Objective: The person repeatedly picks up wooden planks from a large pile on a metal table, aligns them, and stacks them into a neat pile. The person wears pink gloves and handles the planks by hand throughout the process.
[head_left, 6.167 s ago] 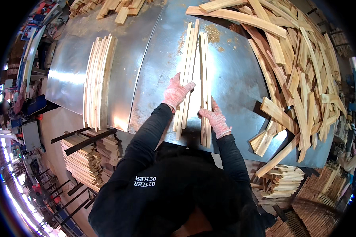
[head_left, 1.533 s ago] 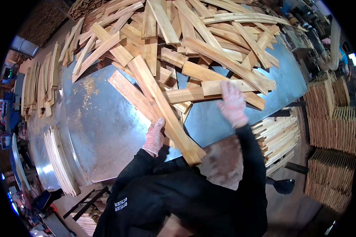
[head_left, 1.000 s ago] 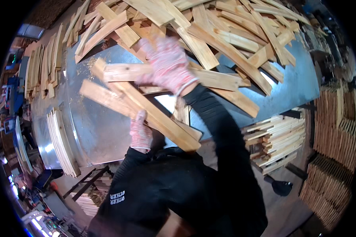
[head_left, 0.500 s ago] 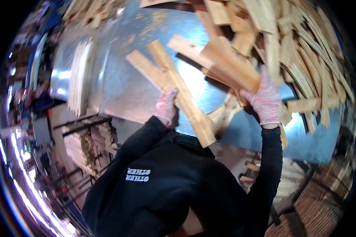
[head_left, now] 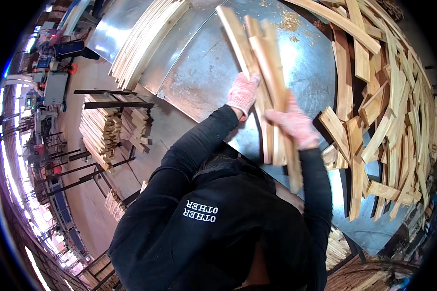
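Observation:
My left hand, in a pale red and white knit glove, is closed on a wooden slat that slants up and away from me. Across from it, my similarly gloved right hand has its fingers around several wooden slats, slightly blurred by motion. The two lots stand side by side in a loose bundle above the metal table, their near ends close to my body. My palms hide where some of the pieces overlap.
A jumbled heap of wooden slats covers the table's right side. At the far left lies a neat row of pale slats. Sawdust is scattered at the back. Below the table's left edge, stacked wood sits on a dark metal rack.
My right hand has come away from the heap with slats and moved left beside my left hand. The crossed slats are now roughly lined up and more upright. The view has turned leftward.

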Motion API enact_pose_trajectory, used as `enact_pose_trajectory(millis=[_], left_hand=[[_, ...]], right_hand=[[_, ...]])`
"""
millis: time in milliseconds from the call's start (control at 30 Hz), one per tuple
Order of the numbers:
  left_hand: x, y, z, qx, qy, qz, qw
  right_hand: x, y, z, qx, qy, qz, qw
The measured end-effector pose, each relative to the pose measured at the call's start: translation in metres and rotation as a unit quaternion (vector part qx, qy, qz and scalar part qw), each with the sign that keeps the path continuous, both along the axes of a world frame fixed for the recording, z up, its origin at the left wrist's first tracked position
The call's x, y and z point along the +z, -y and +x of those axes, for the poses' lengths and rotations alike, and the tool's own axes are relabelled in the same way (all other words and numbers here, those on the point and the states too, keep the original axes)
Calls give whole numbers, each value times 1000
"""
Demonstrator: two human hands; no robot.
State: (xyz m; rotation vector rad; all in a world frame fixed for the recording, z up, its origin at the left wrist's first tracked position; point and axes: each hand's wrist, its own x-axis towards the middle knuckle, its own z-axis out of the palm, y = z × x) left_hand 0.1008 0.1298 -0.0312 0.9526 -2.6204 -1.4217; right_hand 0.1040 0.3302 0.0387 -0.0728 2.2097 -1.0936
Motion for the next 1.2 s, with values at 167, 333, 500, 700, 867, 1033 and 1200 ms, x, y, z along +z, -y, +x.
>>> enact_pose_trajectory(millis=[167,333,500,700,867,1033,1200], left_hand=[[-14,44,-19,-47,5,245,968],[-60,110,-38,103,-6,641,760],[-36,163,-31,9,-76,831,550],[-7,215,10,44,36,700,712],[-19,243,39,-184,242,170,937],[31,192,2,-111,-82,-88,987],[-3,64,-3,-235,55,138,960]], right_hand=[[-46,52,-2,-37,-39,-17,998],[-85,31,-8,-181,137,-333,915],[-73,77,-15,-230,158,-359,891],[-58,142,0,-199,-40,38,978],[-63,117,-4,-244,49,-17,969],[-78,75,-10,-151,-3,39,988],[-136,72,-42,-128,-122,-136,975]])
